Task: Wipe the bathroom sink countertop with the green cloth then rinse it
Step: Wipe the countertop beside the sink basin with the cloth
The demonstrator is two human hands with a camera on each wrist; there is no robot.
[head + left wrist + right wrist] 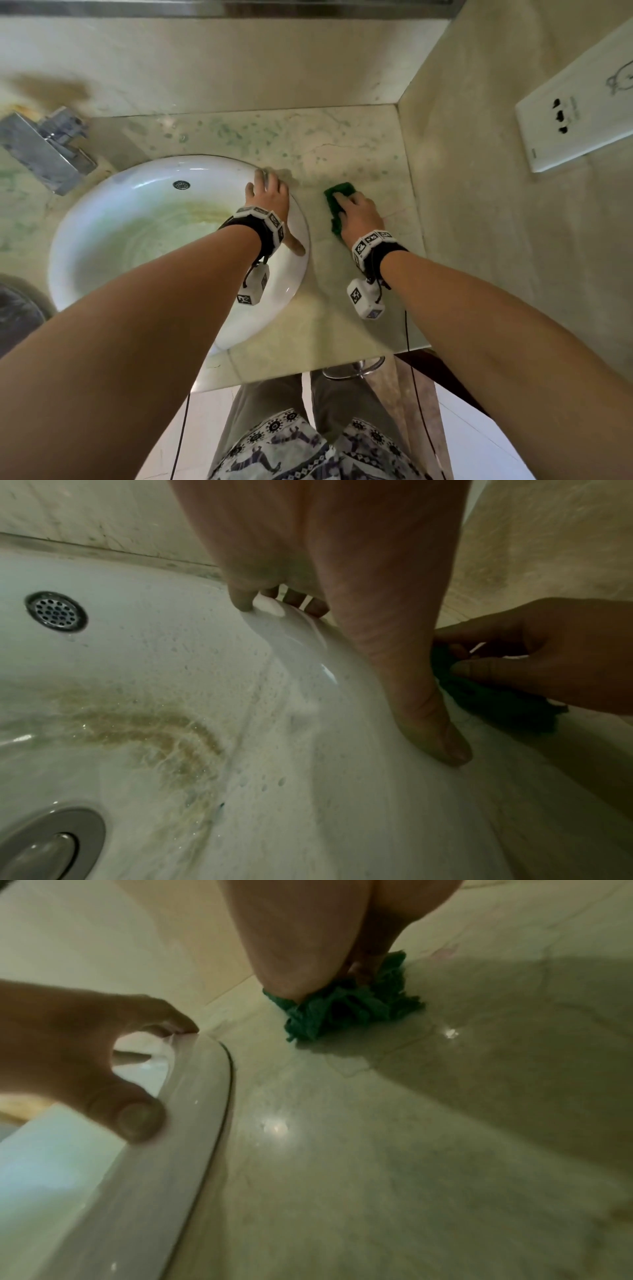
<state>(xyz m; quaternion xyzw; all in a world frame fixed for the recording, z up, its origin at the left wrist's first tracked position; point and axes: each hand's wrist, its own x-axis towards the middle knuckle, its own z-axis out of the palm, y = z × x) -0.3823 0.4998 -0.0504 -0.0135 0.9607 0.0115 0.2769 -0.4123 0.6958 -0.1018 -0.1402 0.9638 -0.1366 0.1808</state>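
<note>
- Green cloth (pixel 337 205) lies bunched on the desk (pixel 342 144) under the right hand (pixel 359 214), whose grip presses it; wiping underway.
- Left hand (pixel 269 197) rests spread, holding nothing, on the sink (pixel 102 219) rim.
- Far desk looks spotted; rinsing not yet done.

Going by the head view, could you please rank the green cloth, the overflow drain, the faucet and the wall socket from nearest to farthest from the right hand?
From the right hand:
1. Green cloth, under its fingers.
2. Overflow drain, in the basin to the left.
3. Wall socket, up on the right wall.
4. Faucet, far left.
</note>
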